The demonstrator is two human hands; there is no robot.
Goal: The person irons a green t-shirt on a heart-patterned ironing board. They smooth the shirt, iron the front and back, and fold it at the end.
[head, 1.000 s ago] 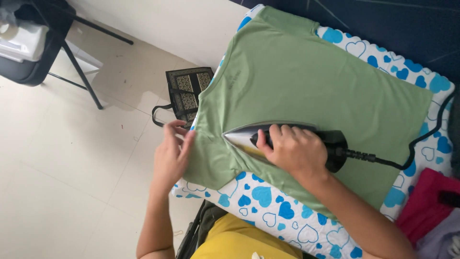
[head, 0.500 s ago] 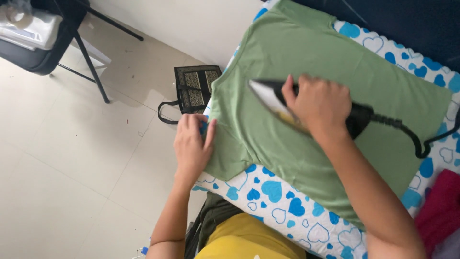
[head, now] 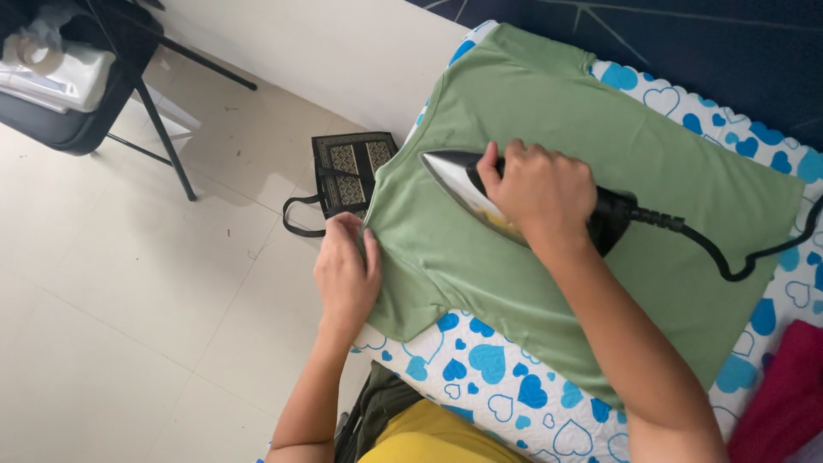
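Observation:
A green T-shirt [head: 549,129] lies flat on a white pad with blue hearts [head: 506,394]. My right hand [head: 538,190] grips the handle of a black and silver iron [head: 454,182], whose tip points toward the shirt's sleeve. A black cord [head: 729,261] trails from the iron to the right. My left hand [head: 347,274] presses on the shirt's left edge, pinching the fabric near the sleeve.
A black patterned bag [head: 347,167] with a strap sits on the tiled floor [head: 129,326] beside the pad. A folding chair [head: 77,94] holding white items stands at top left. Dark red cloth [head: 784,394] lies at the right edge; a navy surface [head: 703,43] is behind.
The iron has slid up the shirt toward the sleeve and collar. My left hand has stayed on the shirt's edge, shifting slightly with the fabric.

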